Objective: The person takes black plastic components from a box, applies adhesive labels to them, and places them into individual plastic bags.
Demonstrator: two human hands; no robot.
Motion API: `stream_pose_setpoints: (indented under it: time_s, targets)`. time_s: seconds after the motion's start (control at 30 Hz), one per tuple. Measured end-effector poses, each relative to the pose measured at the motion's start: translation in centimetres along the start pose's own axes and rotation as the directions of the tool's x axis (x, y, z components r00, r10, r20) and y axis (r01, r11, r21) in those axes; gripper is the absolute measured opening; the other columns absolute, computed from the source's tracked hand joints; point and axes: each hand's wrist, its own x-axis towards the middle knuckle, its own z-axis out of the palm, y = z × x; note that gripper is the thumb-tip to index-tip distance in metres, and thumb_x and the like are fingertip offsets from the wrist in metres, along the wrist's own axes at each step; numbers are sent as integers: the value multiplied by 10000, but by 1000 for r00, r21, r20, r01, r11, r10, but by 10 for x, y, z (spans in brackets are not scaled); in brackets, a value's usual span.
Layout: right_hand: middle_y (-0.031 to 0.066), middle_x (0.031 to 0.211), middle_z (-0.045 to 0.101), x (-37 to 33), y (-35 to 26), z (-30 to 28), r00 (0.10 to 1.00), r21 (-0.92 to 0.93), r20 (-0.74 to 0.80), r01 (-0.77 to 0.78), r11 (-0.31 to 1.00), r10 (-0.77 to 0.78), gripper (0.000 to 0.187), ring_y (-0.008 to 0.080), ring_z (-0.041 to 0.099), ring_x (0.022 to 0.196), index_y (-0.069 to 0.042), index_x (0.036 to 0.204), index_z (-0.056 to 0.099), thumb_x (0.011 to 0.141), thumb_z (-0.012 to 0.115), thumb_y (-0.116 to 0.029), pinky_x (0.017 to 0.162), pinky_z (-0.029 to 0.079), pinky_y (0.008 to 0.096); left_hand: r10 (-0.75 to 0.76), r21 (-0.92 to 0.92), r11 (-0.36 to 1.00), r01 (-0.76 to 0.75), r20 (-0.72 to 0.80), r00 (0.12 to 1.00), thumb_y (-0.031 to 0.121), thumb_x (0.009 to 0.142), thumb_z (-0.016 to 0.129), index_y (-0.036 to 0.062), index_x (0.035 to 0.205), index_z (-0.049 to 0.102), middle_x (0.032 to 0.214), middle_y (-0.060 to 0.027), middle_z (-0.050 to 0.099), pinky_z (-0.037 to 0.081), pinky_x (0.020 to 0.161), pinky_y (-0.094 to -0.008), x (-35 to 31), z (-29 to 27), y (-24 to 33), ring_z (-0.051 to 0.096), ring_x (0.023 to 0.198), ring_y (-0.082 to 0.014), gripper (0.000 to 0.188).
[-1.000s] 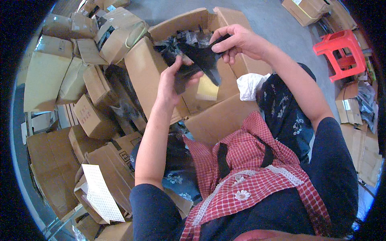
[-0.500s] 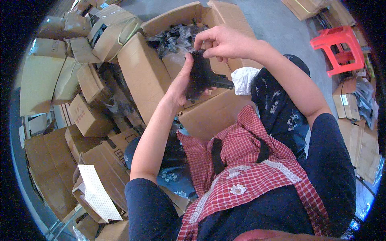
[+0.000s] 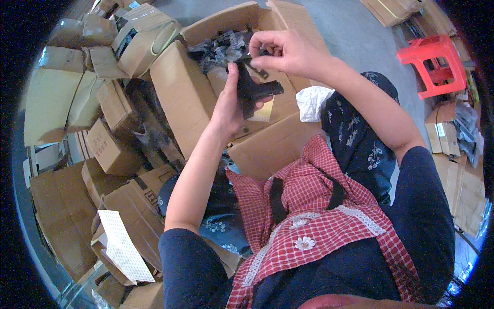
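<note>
My left hand (image 3: 230,105) is wrapped round a black angular part (image 3: 253,91), its thumb lying up along the near side. The part has a block-like arm sticking out to the right; its exact kind does not show. Just above and right of it is my right hand (image 3: 278,51), thumb and fingers curled together in a pinch. Something dark shows at those fingertips, but I cannot make out what it is. Both hands are over an open cardboard box (image 3: 182,95), where black items in clear plastic bags (image 3: 221,49) lie at the far side.
Stacked cartons (image 3: 67,211) crowd the left side, with a white printed sheet (image 3: 123,247) on one. A crumpled white piece (image 3: 313,103) sits at the box's right. A red plastic stool (image 3: 435,64) and flattened cardboard (image 3: 463,190) are on the right.
The black part has turned and shifted slightly left in my left hand. My right fingers have curled tighter and moved a little away from its top. A yellowish patch now shows below the part.
</note>
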Motion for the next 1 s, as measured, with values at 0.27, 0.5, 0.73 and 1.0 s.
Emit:
stream_pose_setpoints:
  time_s: [0.27,0.5,0.73,1.0]
  targets:
    - [54,775,581,-18,-30,15,796,-412,367,603,683,-481,268,258,602,744,-86,917,615,652,648,-115,646,505,373,37,-130,991,-40,-26,999,769,860,326,150,1177,570,1010,-39,658,543,650,-315,4,-13,9,656,873,-162,737]
    - [58,795,554,-24,-30,22,769,-316,357,634,706,-531,149,263,577,800,-78,743,589,612,638,-129,633,523,377,17,-40,999,-19,-58,998,844,788,346,92,962,586,849,-46,625,488,585,-284,12,-25,9,603,740,-174,808]
    - [66,821,548,-26,-21,25,814,-307,290,578,756,-504,147,266,586,824,-63,791,602,650,628,-97,636,520,383,66,-125,990,-70,-35,997,855,791,293,143,1192,578,1058,-66,662,555,801,-369,10,-21,9,651,933,-209,865]
    - [85,891,562,-24,-40,18,852,-388,247,524,758,-462,275,260,599,824,-49,942,629,667,629,-56,667,525,365,45,-92,995,-41,46,998,854,789,298,90,1321,485,1236,-88,595,464,968,-489,4,-6,9,570,1138,-258,949]
